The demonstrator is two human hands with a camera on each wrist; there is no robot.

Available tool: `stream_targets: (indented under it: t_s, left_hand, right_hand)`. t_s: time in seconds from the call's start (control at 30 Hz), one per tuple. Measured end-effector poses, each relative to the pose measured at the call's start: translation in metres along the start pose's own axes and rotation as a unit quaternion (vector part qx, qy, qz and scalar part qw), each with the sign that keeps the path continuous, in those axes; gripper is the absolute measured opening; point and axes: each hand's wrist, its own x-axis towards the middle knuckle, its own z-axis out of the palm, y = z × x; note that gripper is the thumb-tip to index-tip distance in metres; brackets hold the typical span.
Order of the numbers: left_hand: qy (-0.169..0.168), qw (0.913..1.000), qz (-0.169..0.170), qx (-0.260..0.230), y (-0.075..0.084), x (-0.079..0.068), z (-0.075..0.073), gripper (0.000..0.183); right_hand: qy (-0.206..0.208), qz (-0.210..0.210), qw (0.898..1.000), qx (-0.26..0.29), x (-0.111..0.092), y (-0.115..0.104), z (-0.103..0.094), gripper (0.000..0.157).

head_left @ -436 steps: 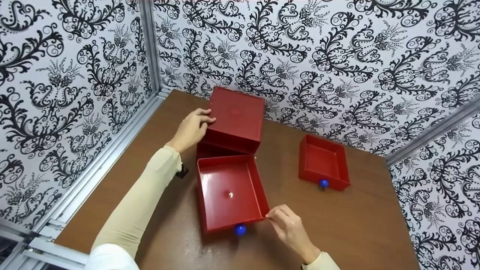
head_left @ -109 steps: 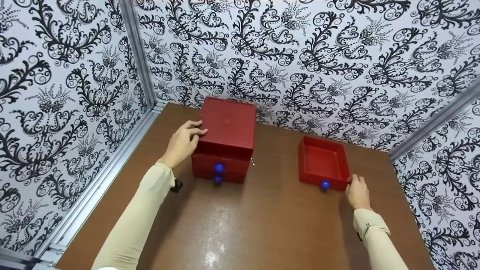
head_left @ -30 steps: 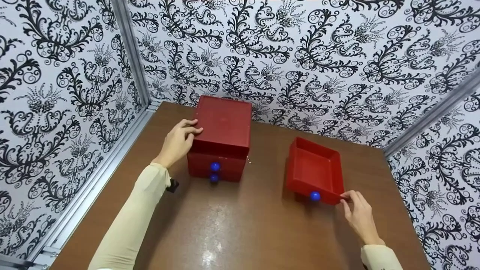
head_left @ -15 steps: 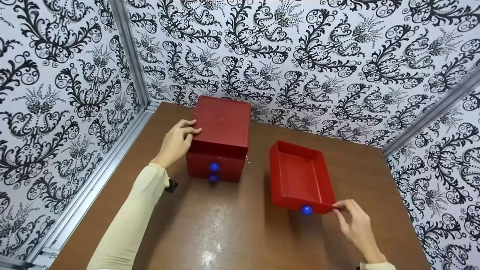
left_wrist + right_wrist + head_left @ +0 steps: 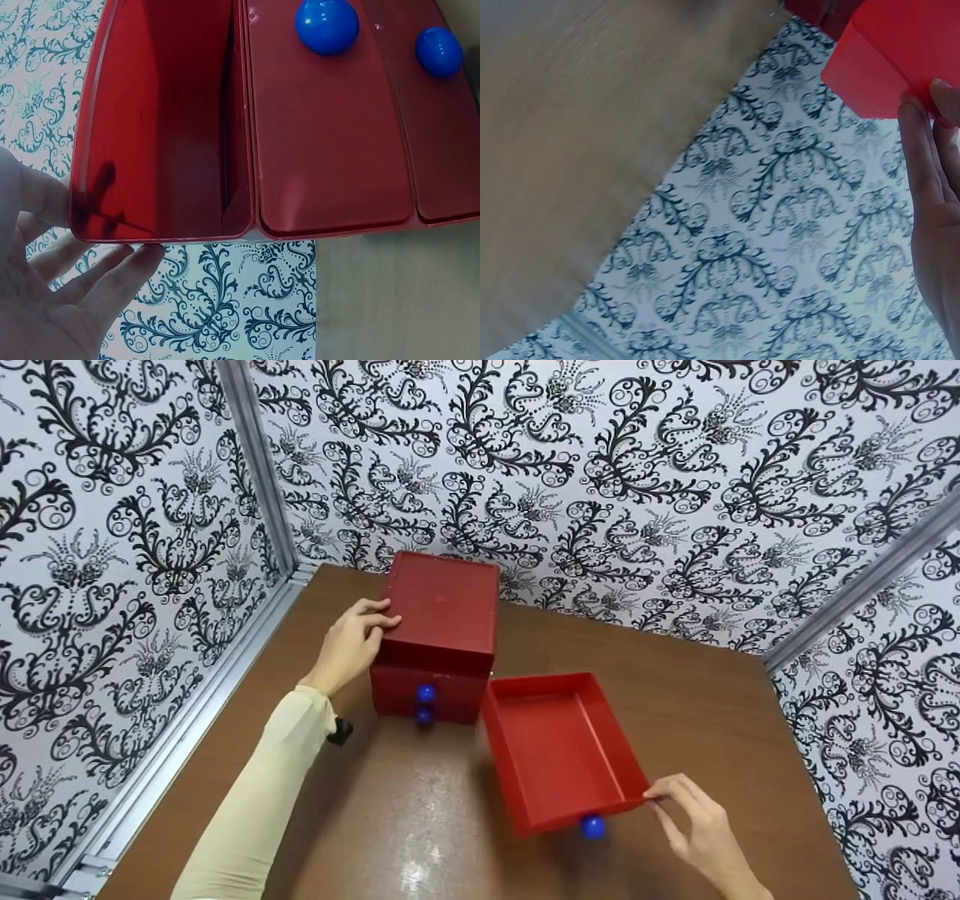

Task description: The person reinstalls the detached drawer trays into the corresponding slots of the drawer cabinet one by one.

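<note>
A red drawer cabinet (image 5: 444,600) stands at the back left, its top slot vacant. Below the slot sit two drawer fronts with a blue upper knob (image 5: 327,26) and a blue lower knob (image 5: 439,52). My left hand (image 5: 351,643) rests on the cabinet's left side and top edge, its fingers fairly straight. My right hand (image 5: 697,829) pinches the front right corner of a loose red drawer (image 5: 559,750) between thumb and fingers. This drawer has a blue knob (image 5: 593,826) on its front and hangs tilted above the table, its back left corner close to the cabinet.
The brown table (image 5: 720,712) runs to patterned walls (image 5: 540,472) at the back and sides. Metal frame rails (image 5: 202,712) line the left edge, and a metal post (image 5: 259,465) stands in the back left corner.
The loose drawer, flat on the table at the right before, is lifted and carried left and toward me by my right hand. My left hand stays on the cabinet. Earlier, a larger drawer was slid into the cabinet.
</note>
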Motion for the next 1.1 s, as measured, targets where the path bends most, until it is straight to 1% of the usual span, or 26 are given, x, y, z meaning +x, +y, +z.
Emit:
stream_targets:
  t_s: [0.23, 0.53, 0.6, 0.67, 0.73, 0.77, 0.83, 0.9, 0.97, 1.03, 1.1]
  left_hand:
    - [0.000, 1.0000, -0.002, 0.001, -0.001, 0.000, -0.001, 0.033]
    - [-0.004, 1.0000, -0.003, -0.004, -0.001, -0.001, -0.001, 0.032]
    - [-0.005, 1.0000, -0.002, -0.004, -0.001, 0.000, -0.001, 0.032]
    - [-0.006, 1.0000, -0.001, -0.004, -0.001, 0.000, -0.001, 0.032]
    - [-0.006, 1.0000, -0.001, -0.004, -0.001, 0.000, -0.001, 0.033]
    - [-0.007, 1.0000, -0.001, -0.004, 0.000, 0.000, -0.001, 0.033]
    - [-0.005, 1.0000, 0.001, -0.005, 0.000, 0.000, -0.001, 0.033]
    - [-0.003, 1.0000, 0.005, -0.006, 0.000, 0.000, -0.001, 0.033]
    - [-0.002, 0.9999, 0.009, -0.007, 0.000, 0.000, -0.001, 0.033]
    - [-0.002, 0.9999, 0.014, -0.008, 0.000, 0.000, -0.001, 0.034]
    - [-0.006, 0.9999, 0.011, -0.008, 0.001, 0.000, -0.001, 0.034]
  right_hand:
    - [-0.009, -0.023, 1.000, 0.017, 0.010, -0.016, 0.009, 0.028]
    - [-0.020, -0.046, 0.998, 0.040, 0.018, -0.026, 0.019, 0.026]
    - [-0.023, -0.050, 0.997, 0.050, 0.019, -0.027, 0.021, 0.023]
    - [-0.025, -0.055, 0.996, 0.058, 0.020, -0.028, 0.023, 0.017]
    - [-0.027, -0.059, 0.996, 0.065, 0.021, -0.029, 0.023, 0.008]
    - [-0.028, -0.061, 0.996, 0.067, 0.022, -0.029, 0.024, 0.007]
    - [-0.026, -0.064, 0.995, 0.067, 0.023, -0.029, 0.025, 0.007]
    - [-0.026, -0.065, 0.995, 0.066, 0.023, -0.030, 0.027, 0.011]
    - [-0.027, -0.063, 0.996, 0.060, 0.023, -0.030, 0.029, 0.019]
    - [-0.028, -0.060, 0.996, 0.061, 0.024, -0.031, 0.030, 0.019]
    - [-0.030, -0.058, 0.996, 0.057, 0.024, -0.031, 0.032, 0.019]
